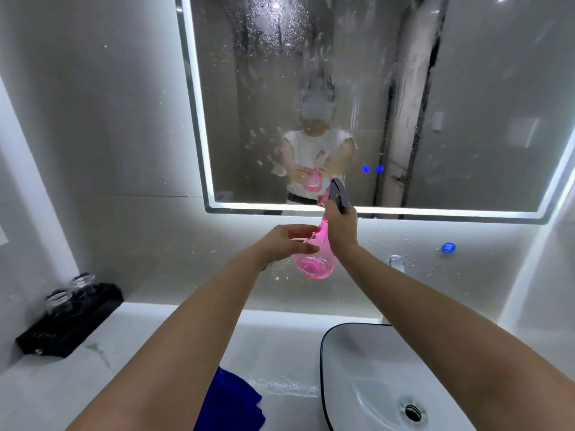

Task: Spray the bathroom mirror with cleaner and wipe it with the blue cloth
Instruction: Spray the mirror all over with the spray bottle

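Note:
A pink spray bottle [315, 259] with a grey trigger head is held up in front of the lower edge of the lit mirror [466, 104]. My right hand [340, 227] grips its neck just under the trigger. My left hand [287, 242] holds the bottle's body from the left, fingers curled round it. The mirror glass is wet with droplets and streaks, mostly in its upper middle. The blue cloth [231, 402] lies on the counter at the bottom, partly hidden under my left forearm.
A white basin with a dark rim [323, 353] sits at the lower right, with a drain in it. A black tray [71, 328] holding two glasses stands on the counter at the left. A tap [396, 262] and a blue cap [448, 247] are by the back wall.

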